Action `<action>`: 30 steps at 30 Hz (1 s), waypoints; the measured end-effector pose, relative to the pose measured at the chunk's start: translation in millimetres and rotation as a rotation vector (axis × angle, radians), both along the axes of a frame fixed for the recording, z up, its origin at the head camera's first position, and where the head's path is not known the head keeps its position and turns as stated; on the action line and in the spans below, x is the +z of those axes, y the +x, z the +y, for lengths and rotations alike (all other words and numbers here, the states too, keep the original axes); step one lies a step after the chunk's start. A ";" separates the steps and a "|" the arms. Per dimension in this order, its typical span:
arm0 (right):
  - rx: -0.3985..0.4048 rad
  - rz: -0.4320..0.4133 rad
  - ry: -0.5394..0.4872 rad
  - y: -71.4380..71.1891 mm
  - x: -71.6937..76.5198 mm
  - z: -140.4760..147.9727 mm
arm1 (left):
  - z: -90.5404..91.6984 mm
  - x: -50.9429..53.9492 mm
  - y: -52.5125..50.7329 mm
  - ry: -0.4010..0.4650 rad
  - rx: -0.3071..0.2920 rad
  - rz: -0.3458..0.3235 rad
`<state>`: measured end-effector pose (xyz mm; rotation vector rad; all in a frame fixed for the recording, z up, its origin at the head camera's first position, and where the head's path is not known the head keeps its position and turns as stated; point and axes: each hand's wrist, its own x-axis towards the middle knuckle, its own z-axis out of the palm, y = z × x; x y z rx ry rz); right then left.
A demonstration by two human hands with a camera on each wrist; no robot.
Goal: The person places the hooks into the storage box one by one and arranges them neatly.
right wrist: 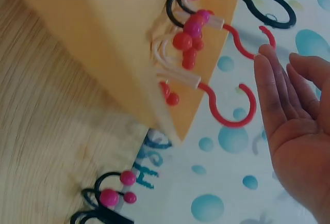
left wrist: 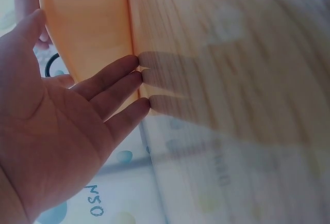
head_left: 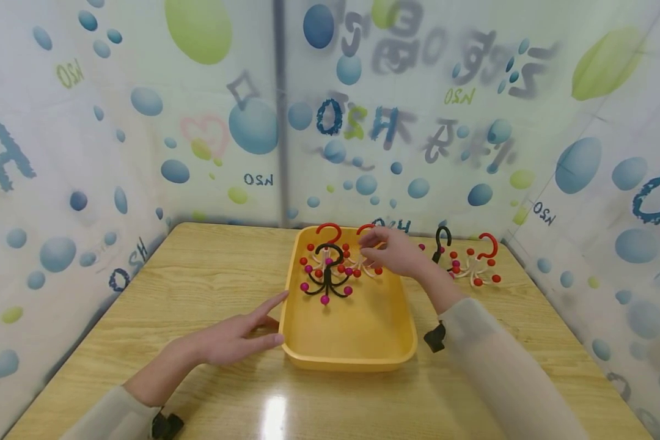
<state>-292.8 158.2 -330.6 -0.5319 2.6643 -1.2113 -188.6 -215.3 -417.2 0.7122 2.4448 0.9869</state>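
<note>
A yellow plastic tray stands on the table. In it are two red hooks with pale, ball-tipped prongs, the left one and the right one, and a black hook with black prongs and pink balls. My left hand touches the tray's left side with extended fingers; in the left wrist view its fingertips meet the table. Over the tray's far right part is my right hand, beside the right red hook. Its fingers are nearly straight, with nothing held between them.
Right of the tray, a black hook with pink balls and a red hook with pale prongs lie on the wooden table. Printed curtain-like sheets rise behind the table and along both sides.
</note>
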 end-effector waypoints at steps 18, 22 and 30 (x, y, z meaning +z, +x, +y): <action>-0.175 0.059 -0.041 31.3 -3.8 139.2 | 0.6 1.0 0.6 0.010 0.002 -0.012; -0.213 0.058 -0.031 37.0 -8.2 169.1 | 0.4 2.2 0.7 0.006 0.003 -0.013; -0.303 0.048 -0.014 46.7 -15.3 213.2 | 0.9 3.6 0.6 0.009 0.003 -0.016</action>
